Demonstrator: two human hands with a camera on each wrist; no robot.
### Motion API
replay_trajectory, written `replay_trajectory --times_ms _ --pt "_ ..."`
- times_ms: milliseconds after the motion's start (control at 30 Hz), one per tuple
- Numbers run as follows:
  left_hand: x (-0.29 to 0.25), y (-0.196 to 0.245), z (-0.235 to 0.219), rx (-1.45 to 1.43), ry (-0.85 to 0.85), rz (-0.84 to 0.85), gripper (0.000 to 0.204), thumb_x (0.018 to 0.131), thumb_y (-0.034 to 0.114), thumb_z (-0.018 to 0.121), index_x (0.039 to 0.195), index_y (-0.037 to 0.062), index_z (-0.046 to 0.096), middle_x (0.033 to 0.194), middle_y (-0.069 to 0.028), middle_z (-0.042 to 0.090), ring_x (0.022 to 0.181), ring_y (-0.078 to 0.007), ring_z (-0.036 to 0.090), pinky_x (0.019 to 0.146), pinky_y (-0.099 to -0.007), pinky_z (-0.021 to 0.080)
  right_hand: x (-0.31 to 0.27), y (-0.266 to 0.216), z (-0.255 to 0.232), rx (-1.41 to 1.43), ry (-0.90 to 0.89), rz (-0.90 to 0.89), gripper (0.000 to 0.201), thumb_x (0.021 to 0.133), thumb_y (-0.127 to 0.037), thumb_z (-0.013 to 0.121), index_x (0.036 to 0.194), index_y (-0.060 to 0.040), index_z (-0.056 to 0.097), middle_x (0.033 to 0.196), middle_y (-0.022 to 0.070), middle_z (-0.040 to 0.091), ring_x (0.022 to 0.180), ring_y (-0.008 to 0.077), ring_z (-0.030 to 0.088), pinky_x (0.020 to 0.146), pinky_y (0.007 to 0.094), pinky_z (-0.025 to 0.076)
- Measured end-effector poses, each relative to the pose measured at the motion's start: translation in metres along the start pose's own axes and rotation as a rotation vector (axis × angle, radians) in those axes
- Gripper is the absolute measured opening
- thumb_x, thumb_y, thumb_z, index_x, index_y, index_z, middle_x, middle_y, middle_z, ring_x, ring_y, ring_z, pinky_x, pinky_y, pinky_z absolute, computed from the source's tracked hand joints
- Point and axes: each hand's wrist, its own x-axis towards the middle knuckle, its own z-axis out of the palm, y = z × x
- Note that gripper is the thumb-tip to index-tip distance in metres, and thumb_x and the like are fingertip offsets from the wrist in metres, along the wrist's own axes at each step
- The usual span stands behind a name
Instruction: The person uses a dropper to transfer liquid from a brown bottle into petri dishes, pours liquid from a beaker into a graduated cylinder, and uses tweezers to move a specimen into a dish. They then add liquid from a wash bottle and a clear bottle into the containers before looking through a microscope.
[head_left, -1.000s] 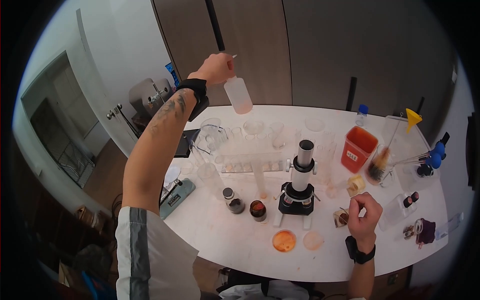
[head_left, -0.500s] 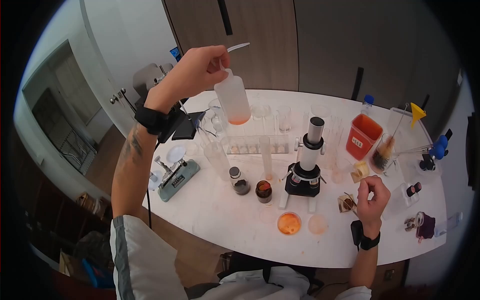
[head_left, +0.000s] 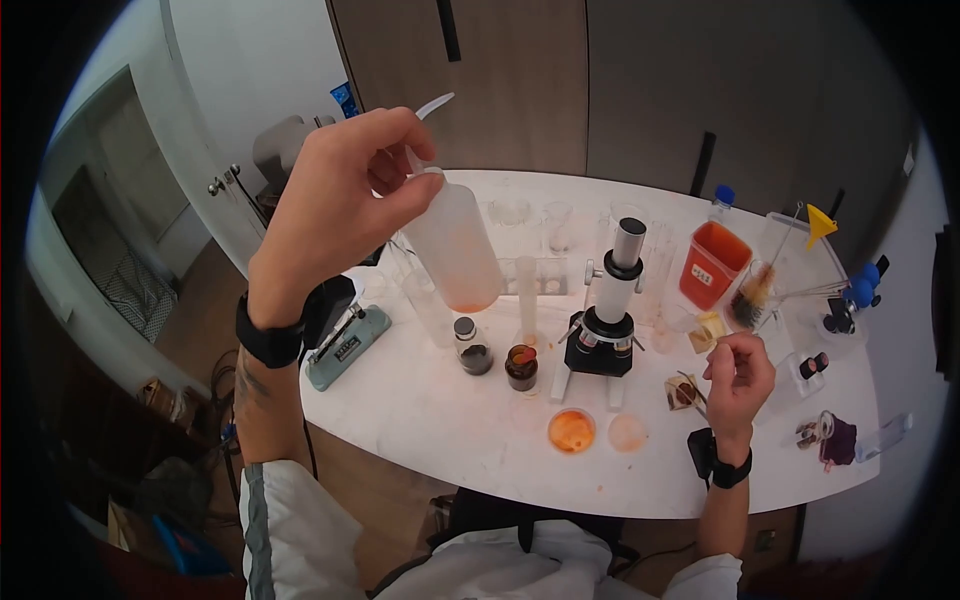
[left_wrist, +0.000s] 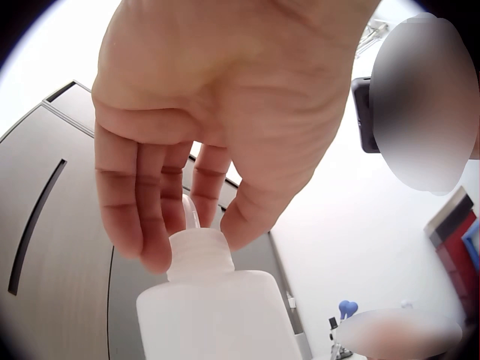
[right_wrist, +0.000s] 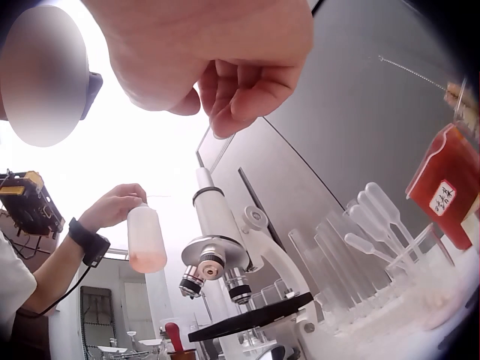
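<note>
In the head view my left hand (head_left: 345, 190) grips a translucent wash bottle (head_left: 458, 250) by its neck and cap, raised above the left part of the table. The bottle holds a little pinkish-orange liquid at its bottom, and its bent spout (head_left: 436, 105) sticks up past the fingers. The left wrist view shows fingers and thumb around the white collar (left_wrist: 199, 251). My right hand (head_left: 738, 385) hovers over the right side of the table, fingers loosely curled, with nothing visible in it. Close by are a yellowish paper piece (head_left: 708, 333) and a small brown item (head_left: 682, 392).
A microscope (head_left: 605, 330) stands mid-table, beside a brown jar (head_left: 521, 368) and a dark-filled bottle (head_left: 472, 348). In front lies an orange petri dish (head_left: 571, 431). A balance (head_left: 347, 348) stands left, a red bin (head_left: 714, 264) back right, and droppers (right_wrist: 379, 217) in a rack.
My left hand has brought the wash bottle down from far back, closer to me and over the table. The right hand has stayed on the right side, shifting only slightly.
</note>
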Motion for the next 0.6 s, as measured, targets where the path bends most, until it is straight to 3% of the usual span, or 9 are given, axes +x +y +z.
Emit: replay_trajectory --times_ms 133,333,600 --pt "-0.014 0.022 0.009 0.091 -0.069 0.076 0.016 0.085 0.004 0.078 0.096 -0.0001 0.066 0.082 -0.0042 0.061 0.071 -0.0118 0.065 0.067 -0.0258 0.056 0.006 -0.019 0.005 -0.106 -0.167 -0.179 0.004 0.091 0.003 0.067 0.095 0.0028 0.065 0.077 0.0074 0.064 0.061 0.0123 0.056 0.058 0.0257 0.045" --pt "-0.019 -0.01 0.039 0.129 -0.081 0.035 0.017 0.085 0.004 0.077 0.098 0.0009 0.066 0.088 -0.0083 0.065 0.077 -0.0195 0.066 0.074 -0.0321 0.058 -0.003 -0.026 0.0 -0.093 -0.178 -0.123 0.003 0.091 0.003 0.067 0.09 0.0027 0.064 0.073 0.0074 0.063 0.06 0.0128 0.057 0.057 0.0258 0.044" --pt "-0.025 -0.064 0.077 0.04 -0.229 0.008 0.012 0.088 0.002 0.074 0.099 0.0019 0.069 0.094 -0.0095 0.065 0.086 -0.0232 0.067 0.081 -0.034 0.057 -0.01 -0.041 -0.008 -0.07 -0.212 -0.073 0.005 0.091 0.003 0.068 0.088 0.0013 0.064 0.07 0.0057 0.061 0.059 0.0118 0.056 0.057 0.0258 0.044"
